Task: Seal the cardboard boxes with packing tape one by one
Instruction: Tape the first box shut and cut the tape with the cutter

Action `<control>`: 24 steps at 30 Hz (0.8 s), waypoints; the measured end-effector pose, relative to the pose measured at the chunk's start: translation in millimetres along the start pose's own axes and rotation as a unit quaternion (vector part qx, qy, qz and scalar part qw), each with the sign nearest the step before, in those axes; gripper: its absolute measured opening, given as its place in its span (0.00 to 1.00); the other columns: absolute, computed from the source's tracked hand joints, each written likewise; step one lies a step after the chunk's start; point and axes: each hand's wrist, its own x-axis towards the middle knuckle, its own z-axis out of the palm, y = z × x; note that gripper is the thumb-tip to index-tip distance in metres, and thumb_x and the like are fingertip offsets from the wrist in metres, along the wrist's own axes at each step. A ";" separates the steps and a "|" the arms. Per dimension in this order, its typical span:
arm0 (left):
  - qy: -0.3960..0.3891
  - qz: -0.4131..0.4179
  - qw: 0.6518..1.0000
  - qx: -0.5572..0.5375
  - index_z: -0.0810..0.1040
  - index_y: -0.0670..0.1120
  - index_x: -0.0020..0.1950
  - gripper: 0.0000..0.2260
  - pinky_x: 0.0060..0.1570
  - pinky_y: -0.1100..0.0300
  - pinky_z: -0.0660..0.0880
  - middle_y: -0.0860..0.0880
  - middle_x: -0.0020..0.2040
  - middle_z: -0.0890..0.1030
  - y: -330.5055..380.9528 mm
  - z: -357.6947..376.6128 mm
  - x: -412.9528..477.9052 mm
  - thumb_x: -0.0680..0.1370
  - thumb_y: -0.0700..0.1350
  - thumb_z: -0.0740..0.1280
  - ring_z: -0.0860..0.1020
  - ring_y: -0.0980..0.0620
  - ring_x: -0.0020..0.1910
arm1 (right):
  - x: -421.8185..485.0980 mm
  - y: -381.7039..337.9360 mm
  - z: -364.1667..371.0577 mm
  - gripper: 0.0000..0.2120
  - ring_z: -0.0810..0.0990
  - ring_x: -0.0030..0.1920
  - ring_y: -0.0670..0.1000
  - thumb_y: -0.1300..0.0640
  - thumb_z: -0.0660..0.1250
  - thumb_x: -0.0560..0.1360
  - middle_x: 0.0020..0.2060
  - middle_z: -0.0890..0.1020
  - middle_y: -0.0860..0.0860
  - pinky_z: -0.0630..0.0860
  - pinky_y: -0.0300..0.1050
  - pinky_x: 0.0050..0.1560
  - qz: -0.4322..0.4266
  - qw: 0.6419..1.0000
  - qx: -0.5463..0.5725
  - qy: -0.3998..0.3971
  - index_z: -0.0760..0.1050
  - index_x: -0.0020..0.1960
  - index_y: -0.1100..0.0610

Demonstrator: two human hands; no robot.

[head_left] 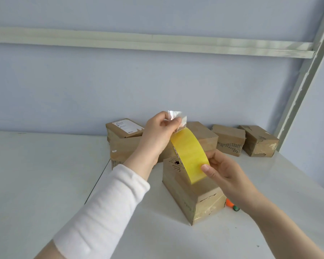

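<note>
My right hand (221, 170) grips a yellow roll of packing tape (190, 156) and holds it above a cardboard box (185, 193) on the white table. My left hand (158, 133) pinches the loose, crumpled clear end of the tape (177, 117) and lifts it above the roll. The box under the roll has old tape on its near end and a torn hole on its top.
Several more cardboard boxes stand behind: a stacked pair (123, 139) at the left, one (204, 136) behind the roll, two (229, 140) (258, 141) at the right by the wall. A small orange and green object (232, 204) lies right of the near box.
</note>
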 end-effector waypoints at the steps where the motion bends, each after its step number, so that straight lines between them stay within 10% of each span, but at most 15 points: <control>1: 0.001 0.002 1.000 0.002 0.75 0.43 0.40 0.08 0.40 0.60 0.69 0.50 0.36 0.79 -2.5 3.4 0.9 0.77 0.45 0.67 0.75 0.54 0.36 | -1.2 3.0 -2.2 0.10 0.80 0.46 0.41 0.54 0.62 0.72 0.42 0.83 0.43 0.73 0.32 0.48 0.007 1.000 0.001 0.000 0.74 0.51 0.56; 9: 0.020 -0.015 1.000 0.011 0.74 0.50 0.49 0.08 0.41 0.63 0.71 0.45 0.46 0.82 -12.8 20.3 11.6 0.74 0.47 0.71 0.80 0.51 0.45 | -7.8 18.4 -15.6 0.16 0.77 0.55 0.40 0.46 0.66 0.69 0.52 0.82 0.40 0.72 0.37 0.56 0.066 0.993 -0.099 -0.026 0.75 0.55 0.47; 17: 0.079 0.039 0.993 0.081 0.77 0.51 0.32 0.09 0.46 0.57 0.77 0.52 0.33 0.82 -21.0 14.2 26.3 0.71 0.47 0.73 0.82 0.51 0.39 | 0.5 8.6 -7.3 0.14 0.77 0.45 0.47 0.49 0.60 0.71 0.45 0.80 0.56 0.73 0.40 0.49 0.051 0.998 -0.026 0.026 0.75 0.51 0.55; 24: 0.101 0.049 0.990 0.080 0.78 0.53 0.30 0.10 0.42 0.59 0.78 0.54 0.32 0.83 -25.5 -0.6 31.4 0.70 0.50 0.74 0.82 0.55 0.35 | 13.5 -19.8 -5.9 0.24 0.78 0.33 0.48 0.31 0.60 0.62 0.31 0.80 0.51 0.77 0.43 0.39 0.109 0.985 0.045 0.124 0.82 0.37 0.49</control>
